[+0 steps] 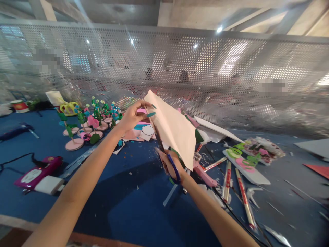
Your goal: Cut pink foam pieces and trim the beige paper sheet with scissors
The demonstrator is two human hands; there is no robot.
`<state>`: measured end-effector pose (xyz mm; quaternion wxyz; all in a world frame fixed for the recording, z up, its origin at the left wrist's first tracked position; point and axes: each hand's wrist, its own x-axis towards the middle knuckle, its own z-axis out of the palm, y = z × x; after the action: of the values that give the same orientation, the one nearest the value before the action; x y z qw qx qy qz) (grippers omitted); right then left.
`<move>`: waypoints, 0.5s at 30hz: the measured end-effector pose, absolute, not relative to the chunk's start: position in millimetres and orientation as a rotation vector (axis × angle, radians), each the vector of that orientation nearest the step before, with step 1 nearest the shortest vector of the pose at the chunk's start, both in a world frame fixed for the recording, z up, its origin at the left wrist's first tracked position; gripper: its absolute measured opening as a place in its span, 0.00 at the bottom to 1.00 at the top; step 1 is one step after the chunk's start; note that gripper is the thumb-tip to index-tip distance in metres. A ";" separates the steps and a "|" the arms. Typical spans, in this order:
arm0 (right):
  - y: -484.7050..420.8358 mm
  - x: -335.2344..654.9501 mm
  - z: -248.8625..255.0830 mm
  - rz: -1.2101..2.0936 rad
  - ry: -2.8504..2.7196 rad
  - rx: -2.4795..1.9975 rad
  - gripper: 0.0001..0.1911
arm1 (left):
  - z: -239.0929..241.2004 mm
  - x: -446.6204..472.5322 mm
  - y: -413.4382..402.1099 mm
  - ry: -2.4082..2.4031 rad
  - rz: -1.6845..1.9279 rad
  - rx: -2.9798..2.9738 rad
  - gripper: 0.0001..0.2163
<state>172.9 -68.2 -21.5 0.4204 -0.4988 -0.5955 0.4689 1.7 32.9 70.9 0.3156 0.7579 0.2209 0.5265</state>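
Observation:
My left hand (137,115) pinches the upper left edge of a cream sheet of paper (174,127), held up above the table. My right hand (171,166) is wrapped round a pair of scissors with dark blue handles (175,168). The dark scissor blades (158,136) lie along the paper's left edge, below my left fingers. How far they are apart is hard to make out. Behind the paper lie a pink glue gun (204,175) and a white piece with a drawn circle (148,130). My right fingers are partly hidden by the scissor handle.
Small paper flowers on round pink bases (74,144) stand at the left. Near them lie a purple device (38,173) and a white adapter (50,184). Red-and-white sticks (245,199), a white tray (254,175) and scraps lie right. A perforated metal screen (102,58) backs the blue table (115,206).

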 end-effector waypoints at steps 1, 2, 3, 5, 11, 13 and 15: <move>-67.8 173.1 -22.2 1.168 -1.494 -1.260 0.19 | 71.2 1.4 32.6 0.589 1.384 2.001 0.12; -67.4 173.3 -23.0 1.155 -1.498 -1.269 0.19 | 71.4 1.2 32.5 0.598 1.380 2.002 0.11; -67.0 173.5 -23.7 1.139 -1.504 -1.276 0.20 | 71.7 1.1 32.3 0.608 1.378 1.999 0.10; -66.6 173.8 -24.4 1.105 -1.514 -1.286 0.21 | 72.1 1.2 32.1 0.624 1.379 1.988 0.09; -69.5 173.9 -19.5 1.077 -1.518 -1.329 0.20 | 72.9 1.6 32.1 0.648 1.407 1.998 0.09; -70.1 173.7 -18.6 1.070 -1.521 -1.335 0.19 | 72.7 1.4 32.4 0.643 1.412 1.999 0.09; -69.8 173.4 -19.7 1.101 -1.515 -1.326 0.18 | 71.8 1.4 33.4 0.632 1.407 1.996 0.09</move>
<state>173.4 -69.8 -19.7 0.4111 -0.5269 -0.6018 0.4373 1.4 33.4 71.8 0.3044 0.7536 0.2387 0.5314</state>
